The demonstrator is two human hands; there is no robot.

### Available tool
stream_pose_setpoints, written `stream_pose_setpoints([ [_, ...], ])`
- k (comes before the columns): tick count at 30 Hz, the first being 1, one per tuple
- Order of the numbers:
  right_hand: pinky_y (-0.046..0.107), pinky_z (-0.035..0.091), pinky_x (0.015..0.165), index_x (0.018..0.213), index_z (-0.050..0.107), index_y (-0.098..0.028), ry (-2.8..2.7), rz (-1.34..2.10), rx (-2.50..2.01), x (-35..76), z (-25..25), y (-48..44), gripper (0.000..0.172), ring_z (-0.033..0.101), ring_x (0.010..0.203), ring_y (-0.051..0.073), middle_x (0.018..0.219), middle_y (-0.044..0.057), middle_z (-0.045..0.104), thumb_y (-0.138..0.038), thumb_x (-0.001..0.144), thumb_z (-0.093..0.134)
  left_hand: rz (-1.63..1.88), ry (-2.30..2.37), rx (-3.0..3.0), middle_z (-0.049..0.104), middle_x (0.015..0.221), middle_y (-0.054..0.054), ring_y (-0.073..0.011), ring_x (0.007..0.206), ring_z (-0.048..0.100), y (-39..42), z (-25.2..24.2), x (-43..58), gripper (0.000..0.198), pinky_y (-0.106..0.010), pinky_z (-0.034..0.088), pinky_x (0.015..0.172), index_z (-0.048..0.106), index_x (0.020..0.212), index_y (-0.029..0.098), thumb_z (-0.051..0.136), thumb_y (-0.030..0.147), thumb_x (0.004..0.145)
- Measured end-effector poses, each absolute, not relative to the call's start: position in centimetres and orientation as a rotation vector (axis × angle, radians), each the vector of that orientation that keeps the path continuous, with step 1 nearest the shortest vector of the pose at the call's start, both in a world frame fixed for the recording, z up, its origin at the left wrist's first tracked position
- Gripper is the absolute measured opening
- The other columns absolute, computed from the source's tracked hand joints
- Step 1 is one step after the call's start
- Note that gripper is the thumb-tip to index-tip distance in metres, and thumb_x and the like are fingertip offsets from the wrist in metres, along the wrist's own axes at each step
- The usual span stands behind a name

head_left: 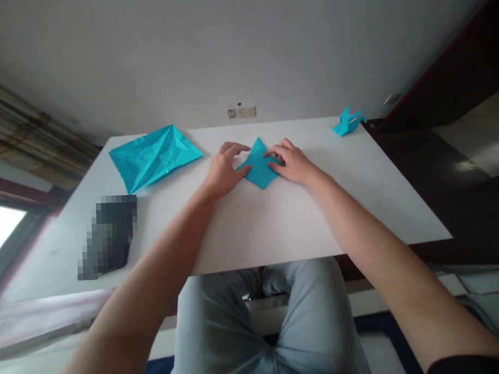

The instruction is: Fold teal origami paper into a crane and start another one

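A small folded square of blue paper (pixel 258 166) lies as a diamond on the white table (pixel 251 230). My left hand (pixel 223 170) rests on its left corner, fingers stretched flat and thumb against the paper's edge. My right hand (pixel 290 161) presses on its right side with fingers laid flat over the fold. Neither hand grips anything; both only press down on the paper.
A large creased blue sheet (pixel 154 155) lies unfolded at the table's far left. A finished blue paper crane (pixel 347 122) stands at the far right corner. A dark blurred object (pixel 109 235) sits near the left front edge. Wall sockets (pixel 241 112) lie behind the table.
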State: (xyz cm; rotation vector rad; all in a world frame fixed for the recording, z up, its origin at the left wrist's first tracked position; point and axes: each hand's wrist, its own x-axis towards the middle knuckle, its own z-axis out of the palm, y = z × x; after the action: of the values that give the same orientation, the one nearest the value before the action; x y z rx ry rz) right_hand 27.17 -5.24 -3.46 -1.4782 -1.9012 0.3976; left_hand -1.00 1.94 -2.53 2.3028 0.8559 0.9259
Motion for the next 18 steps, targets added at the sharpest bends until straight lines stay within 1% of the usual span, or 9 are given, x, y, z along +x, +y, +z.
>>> stream_pose_setpoints([
  [2, 0.054, 0.057, 0.116, 0.133, 0.087, -0.027, -1.989, 0.296, -1.499, 27.1, -3.5, -5.5, 0.029, 0.07, 0.121, 0.033, 0.14, 0.014, 0.066, -0.034, 0.105, 0.079, 0.789, 0.755, 2.391, 0.082, 0.154, -0.013, -0.0335, 0.145, 0.079, 1.7, -2.1, -1.2, 0.038, -0.052, 0.058, 0.133, 0.088, 0.138, 0.025, 0.078, 0.032, 0.102],
  [3, 0.056, 0.055, 0.12, 0.133, 0.088, -0.029, -2.017, 0.272, -1.488, 27.1, -3.4, -5.6, 0.028, 0.069, 0.127, 0.035, 0.143, 0.014, 0.066, -0.035, 0.108, 0.077, 0.712, 0.717, 2.41, 0.084, 0.154, -0.012, -0.0354, 0.148, 0.078, 1.5, -1.9, -1.3, 0.038, -0.056, 0.053, 0.137, 0.089, 0.139, 0.027, 0.079, 0.038, 0.104],
  [4, 0.058, 0.053, 0.124, 0.133, 0.089, -0.03, -2.041, 0.262, -1.472, 27.0, -3.4, -5.7, 0.028, 0.068, 0.131, 0.036, 0.143, 0.014, 0.067, -0.036, 0.11, 0.075, 0.653, 0.695, 2.42, 0.083, 0.157, -0.012, -0.0389, 0.153, 0.076, 1.4, -1.7, -1.4, 0.043, -0.061, 0.048, 0.142, 0.089, 0.141, 0.03, 0.086, 0.046, 0.101],
  [6, 0.062, 0.05, 0.126, 0.134, 0.091, -0.032, -2.077, 0.268, -1.454, 27.0, -3.3, -5.9, 0.029, 0.067, 0.134, 0.039, 0.142, 0.014, 0.071, -0.043, 0.113, 0.073, 0.587, 0.676, 2.411, 0.079, 0.166, -0.013, -0.0466, 0.164, 0.067, 1.2, -1.3, -1.8, 0.069, -0.069, 0.036, 0.148, 0.089, 0.145, 0.033, 0.104, 0.06, 0.083],
  [7, 0.064, 0.05, 0.126, 0.135, 0.091, -0.033, -2.087, 0.277, -1.453, 27.0, -3.2, -6.0, 0.032, 0.067, 0.134, 0.04, 0.142, 0.014, 0.073, -0.049, 0.113, 0.074, 0.581, 0.672, 2.389, 0.077, 0.169, -0.013, -0.0486, 0.166, 0.064, 1.2, -1.2, -1.9, 0.08, -0.07, 0.033, 0.149, 0.089, 0.146, 0.033, 0.11, 0.063, 0.074],
  [9, 0.067, 0.048, 0.126, 0.139, 0.09, -0.033, -2.101, 0.304, -1.45, 27.0, -3.1, -6.1, 0.046, 0.067, 0.132, 0.042, 0.144, 0.014, 0.074, -0.066, 0.108, 0.08, 0.603, 0.661, 2.326, 0.079, 0.167, -0.014, -0.0479, 0.164, 0.067, 1.3, -1.2, -2.2, 0.087, -0.066, 0.037, 0.147, 0.089, 0.146, 0.034, 0.113, 0.063, 0.068],
  [13, 0.068, 0.047, 0.125, 0.148, 0.086, -0.034, -2.123, 0.384, -1.424, 27.4, -2.9, -6.4, 0.083, 0.066, 0.134, 0.045, 0.148, 0.015, 0.075, -0.094, 0.091, 0.084, 0.681, 0.648, 2.218, 0.088, 0.15, -0.012, -0.0413, 0.146, 0.082, 1.5, -1.3, -2.3, 0.061, -0.052, 0.057, 0.133, 0.093, 0.136, 0.033, 0.104, 0.055, 0.08],
  [16, 0.067, 0.048, 0.124, 0.155, 0.083, -0.034, -2.128, 0.423, -1.413, 27.6, -2.7, -6.7, 0.102, 0.066, 0.137, 0.047, 0.149, 0.016, 0.076, -0.102, 0.079, 0.088, 0.696, 0.643, 2.199, 0.09, 0.145, -0.01, -0.0401, 0.146, 0.082, 1.4, -1.3, -2.1, 0.045, -0.051, 0.059, 0.131, 0.095, 0.131, 0.032, 0.095, 0.045, 0.088],
  [18, 0.067, 0.049, 0.123, 0.156, 0.081, -0.033, -2.132, 0.42, -1.403, 27.6, -2.6, -6.8, 0.106, 0.066, 0.138, 0.048, 0.149, 0.016, 0.076, -0.101, 0.076, 0.091, 0.706, 0.662, 2.207, 0.091, 0.144, -0.009, -0.0392, 0.146, 0.082, 1.3, -1.3, -2.0, 0.042, -0.051, 0.059, 0.13, 0.095, 0.131, 0.031, 0.089, 0.038, 0.09],
])
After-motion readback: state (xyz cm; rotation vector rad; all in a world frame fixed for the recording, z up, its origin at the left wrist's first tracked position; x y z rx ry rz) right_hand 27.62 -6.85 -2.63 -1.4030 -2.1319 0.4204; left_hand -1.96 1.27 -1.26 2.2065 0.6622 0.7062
